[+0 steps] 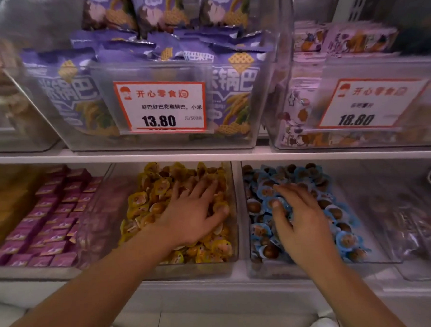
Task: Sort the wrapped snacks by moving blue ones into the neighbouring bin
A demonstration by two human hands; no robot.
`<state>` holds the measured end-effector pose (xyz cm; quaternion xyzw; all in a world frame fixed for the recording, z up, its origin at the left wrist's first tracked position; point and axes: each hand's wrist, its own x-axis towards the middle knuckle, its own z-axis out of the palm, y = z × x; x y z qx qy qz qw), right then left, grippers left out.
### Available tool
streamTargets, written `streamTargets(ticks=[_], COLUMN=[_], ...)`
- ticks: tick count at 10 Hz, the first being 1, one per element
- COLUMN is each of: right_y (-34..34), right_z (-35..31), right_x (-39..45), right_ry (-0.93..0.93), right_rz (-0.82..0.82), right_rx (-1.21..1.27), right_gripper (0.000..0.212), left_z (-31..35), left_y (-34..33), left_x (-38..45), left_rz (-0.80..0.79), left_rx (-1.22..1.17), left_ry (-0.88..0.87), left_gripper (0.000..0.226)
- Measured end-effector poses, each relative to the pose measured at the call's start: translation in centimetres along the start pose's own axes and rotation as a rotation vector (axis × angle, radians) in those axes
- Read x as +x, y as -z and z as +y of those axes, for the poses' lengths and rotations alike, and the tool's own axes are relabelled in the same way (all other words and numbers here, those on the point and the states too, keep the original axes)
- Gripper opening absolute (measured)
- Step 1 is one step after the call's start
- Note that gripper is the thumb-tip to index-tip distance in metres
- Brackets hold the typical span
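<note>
The blue snacks (304, 209) fill the right bin (245, 241), where the right hand (303, 229) rests with fingers spread flat, gripping nothing I can see. The left hand (195, 212) lies open on the yellow snacks (156, 197) in the neighbouring bin (232, 213). No blue wrapper shows among the yellow, so sorting looks nearly finished.
</note>
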<state>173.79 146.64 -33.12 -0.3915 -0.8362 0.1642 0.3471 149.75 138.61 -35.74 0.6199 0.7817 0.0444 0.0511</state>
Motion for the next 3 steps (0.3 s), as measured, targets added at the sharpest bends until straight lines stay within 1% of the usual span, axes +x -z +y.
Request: streamTargets(ticks=[1,2,3], right_y=[0.1,0.0,2.3], right_z=[0.1,-0.2,-1.2], right_x=[-0.3,-0.6,-1.6], right_ry=[0.075,0.137,0.102], right_rz=[0.017,0.027,0.106], right_rx=[-0.027,-0.008,0.161], right_gripper=[0.035,0.033,0.029], left_z=[-2.4,-3.4,-2.3], left_y=[-0.3,0.9,3.3], left_x=[-2.3,-2.3,-3.2], left_rz=[-0.045,-0.179,-0.211], left_rx=[0.133,0.134,-0.161], left_ry=[-0.012,0.012,0.023], left_gripper=[0.081,0.077,0.077])
